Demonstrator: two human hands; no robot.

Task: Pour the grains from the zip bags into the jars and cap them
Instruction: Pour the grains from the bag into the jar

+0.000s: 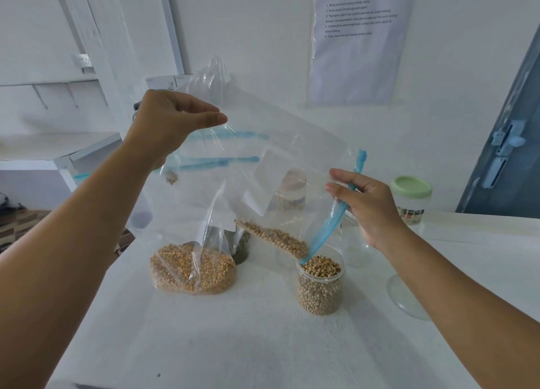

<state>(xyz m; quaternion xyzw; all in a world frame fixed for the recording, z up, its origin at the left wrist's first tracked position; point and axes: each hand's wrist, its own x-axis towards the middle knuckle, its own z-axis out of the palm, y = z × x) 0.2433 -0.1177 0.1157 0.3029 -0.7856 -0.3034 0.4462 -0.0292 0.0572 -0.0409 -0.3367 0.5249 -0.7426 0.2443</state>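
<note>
A: So, biggest first: white table (263, 345), then the clear zip bag (280, 155) held up over it, tilted, blue zip end down.
B: Hands?
A: Left hand (172, 122) pinches the bag's upper corner. Right hand (368, 204) grips the blue zip strip (327, 228) at the mouth.
B: Contents?
A: Beige grains (274, 238) in a band inside the bag, running down to the mouth, which sits at the rim of an open clear jar (320, 286). Jar is nearly full of the same grains.
B: Other containers?
A: Second bag of yellow grains (193, 269) lies on the table, left of the jar. Green-lidded jar (411, 198) stands behind the right hand; contents unclear. More jars behind the held bag, blurred through the plastic.
</note>
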